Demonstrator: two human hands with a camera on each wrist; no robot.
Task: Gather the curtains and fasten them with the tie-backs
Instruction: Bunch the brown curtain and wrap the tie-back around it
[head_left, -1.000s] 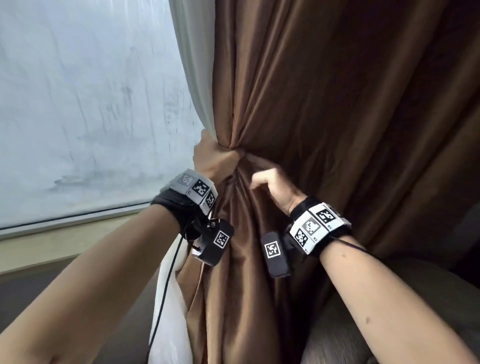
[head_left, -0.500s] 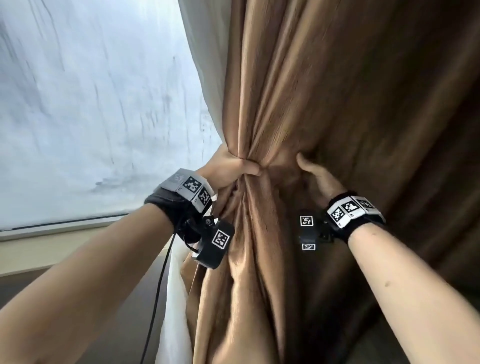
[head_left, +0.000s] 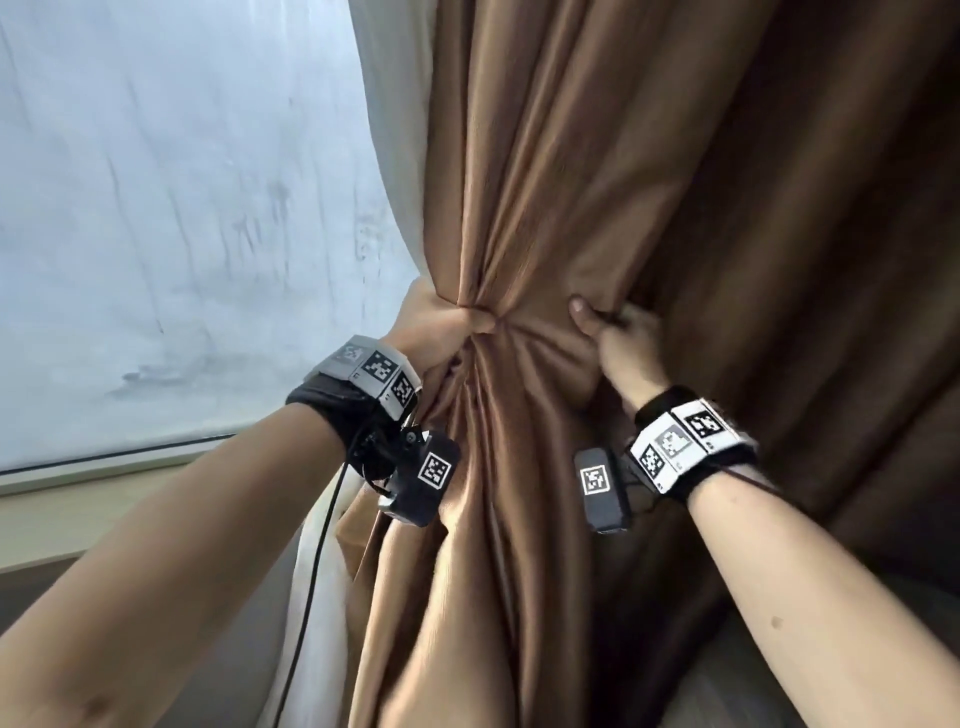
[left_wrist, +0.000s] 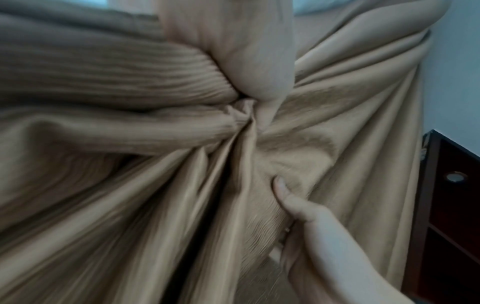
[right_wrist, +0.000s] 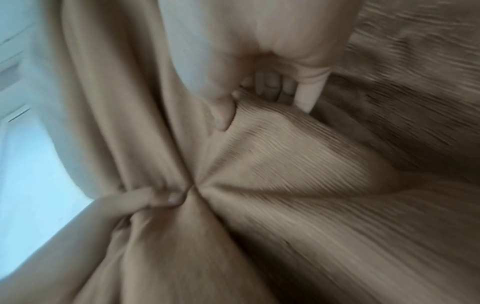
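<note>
Since half a second ago my right hand (head_left: 618, 338) has curled its fingers into a fold of the one brown curtain (head_left: 597, 171) at frame centre, thumb on top. My left hand (head_left: 441, 325) grips the bunched waist (fingers hidden behind cloth). One white sheer (head_left: 395, 130) hangs left of it; both wrist views are blurred.

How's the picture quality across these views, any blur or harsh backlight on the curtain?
Head view: bright window backlights the scene, the brown curtain goes dark toward the right, and both hands are fairly sharp. Left wrist view: motion-smeared folds; the right hand is soft. Right wrist view: heaviest blur, fabric streaked, and the left hand is only roughly outlined.
</note>
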